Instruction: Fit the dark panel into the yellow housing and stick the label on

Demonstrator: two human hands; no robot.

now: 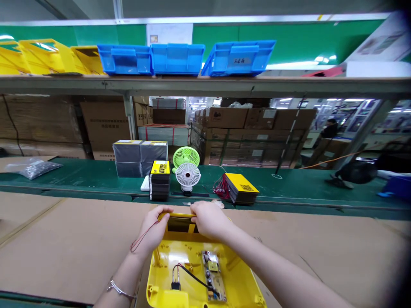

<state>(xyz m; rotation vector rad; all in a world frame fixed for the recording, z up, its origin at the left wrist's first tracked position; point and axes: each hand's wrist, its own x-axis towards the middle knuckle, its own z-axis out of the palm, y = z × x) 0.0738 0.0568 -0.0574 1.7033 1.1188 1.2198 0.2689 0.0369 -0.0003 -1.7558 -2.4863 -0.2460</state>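
An open yellow plastic housing (180, 252) lies in front of me, its inside facing up. Inside it are a circuit board (212, 276) and a black socket (175, 285) with wires. At its far edge stands a dark panel (180, 224) with a yellow rim; whether it is part of the housing I cannot tell. My left hand (154, 229) is closed on the panel's left end, with a thin red and dark wire (141, 241) running across the wrist. Closed on the right end of that rim is my right hand (210, 219), its fingertips partly hidden.
Cardboard (80, 239) covers the bench. Beyond it, a green surface (96, 173) carries a white fan (188, 175), a green fan (186, 156), yellow-topped stacks (240, 188), grey blocks (139, 158) and a plastic bag (35, 168). Blue bins (178, 60) and yellow bins (48, 57) line the shelf above.
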